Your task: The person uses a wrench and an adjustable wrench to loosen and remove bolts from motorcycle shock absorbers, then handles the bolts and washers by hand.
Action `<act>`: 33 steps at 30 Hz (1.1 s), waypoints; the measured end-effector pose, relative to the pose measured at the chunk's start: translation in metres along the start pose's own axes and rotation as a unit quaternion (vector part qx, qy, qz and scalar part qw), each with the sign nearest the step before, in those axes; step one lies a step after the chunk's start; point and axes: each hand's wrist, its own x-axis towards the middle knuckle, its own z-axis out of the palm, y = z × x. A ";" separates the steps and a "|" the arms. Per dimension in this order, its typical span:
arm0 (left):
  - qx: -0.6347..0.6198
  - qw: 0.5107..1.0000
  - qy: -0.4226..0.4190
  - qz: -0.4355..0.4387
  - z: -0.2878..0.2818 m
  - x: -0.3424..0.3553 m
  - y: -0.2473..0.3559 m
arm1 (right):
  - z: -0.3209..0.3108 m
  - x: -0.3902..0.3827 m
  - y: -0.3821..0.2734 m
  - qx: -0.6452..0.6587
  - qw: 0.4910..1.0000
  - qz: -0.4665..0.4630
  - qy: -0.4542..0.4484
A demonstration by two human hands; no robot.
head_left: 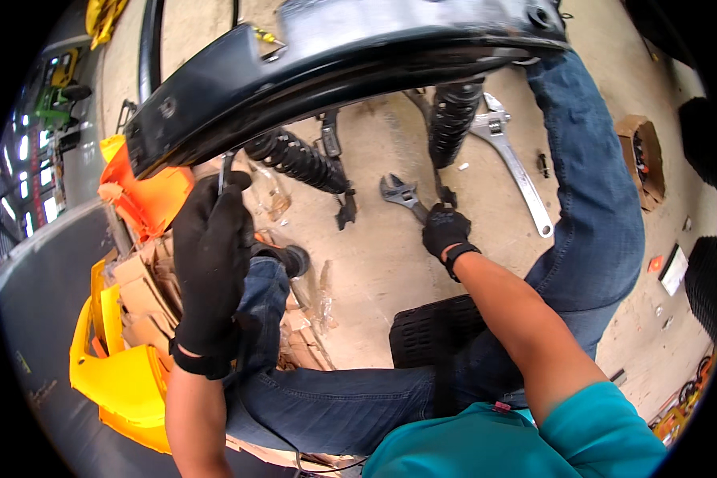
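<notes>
My right hand (444, 233), in a black glove, is closed round the handle of a dark adjustable wrench (402, 193) whose jaws point up and left, above the floor. My left hand (209, 263), also gloved, is raised under the left end of a black metal frame (215, 99). Its fingers are closed on a slim metal tool (226, 170) that reaches up to the frame; the tool's kind is hidden. Two black coil-over shock absorbers (303, 162) (455, 119) hang below the frame. A larger silver adjustable wrench (511, 159) lies on the floor beside my right leg.
Orange plastic panels (139, 191), yellow plastic panels (131, 386) and torn cardboard (145, 299) lie at the left. An opened cardboard box (649, 163) stands at the right. A black slotted plastic piece (434, 327) sits between my legs. Small bolts (542, 165) lie near the silver wrench.
</notes>
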 end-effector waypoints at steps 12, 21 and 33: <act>-0.031 0.999 -0.013 0.019 -0.001 0.003 -0.008 | -0.033 -0.011 -0.011 -0.031 0.999 0.018 -0.033; -0.056 0.998 -0.021 0.011 -0.002 0.001 -0.002 | -0.033 -0.011 -0.011 -0.039 0.998 0.017 -0.050; -0.036 0.999 -0.025 0.025 -0.003 0.002 -0.004 | -0.035 -0.010 -0.012 -0.037 0.997 0.023 -0.061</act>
